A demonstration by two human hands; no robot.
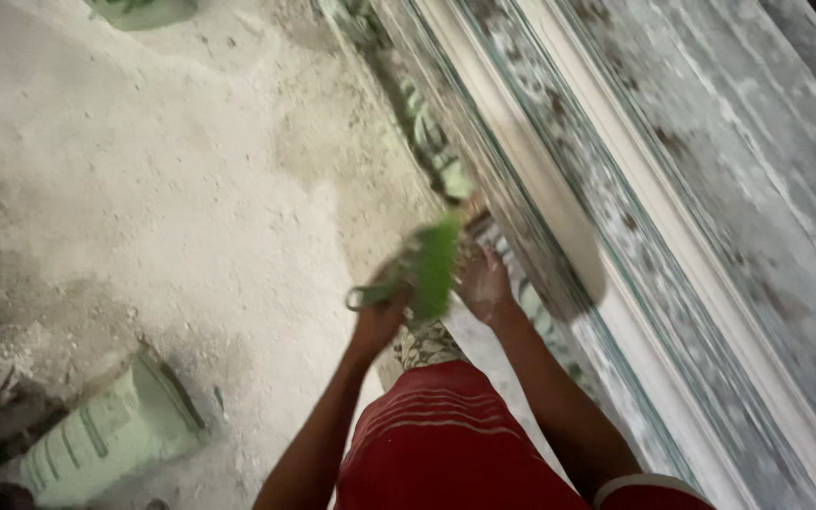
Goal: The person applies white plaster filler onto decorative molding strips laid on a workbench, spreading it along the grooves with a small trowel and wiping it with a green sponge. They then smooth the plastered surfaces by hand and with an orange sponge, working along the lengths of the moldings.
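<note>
My left hand [377,319] grips the looped handle of a green tool [432,264], blurred by motion, held out over a dusty floor [191,189]. My right hand [484,283] is just to the right of it, fingers spread and low beside the base of a pale moulded slab [616,189]; whether it touches the slab is unclear. Below the hands are my red striped shorts [446,444] and a patterned foot or sandal [424,345].
A long moulded slab with ridges and green-grey stains runs diagonally along the right. A pale sack [106,434] lies on the floor at lower left among rubble. Another greenish object [144,11] sits at the top edge. Debris lines the slab's base.
</note>
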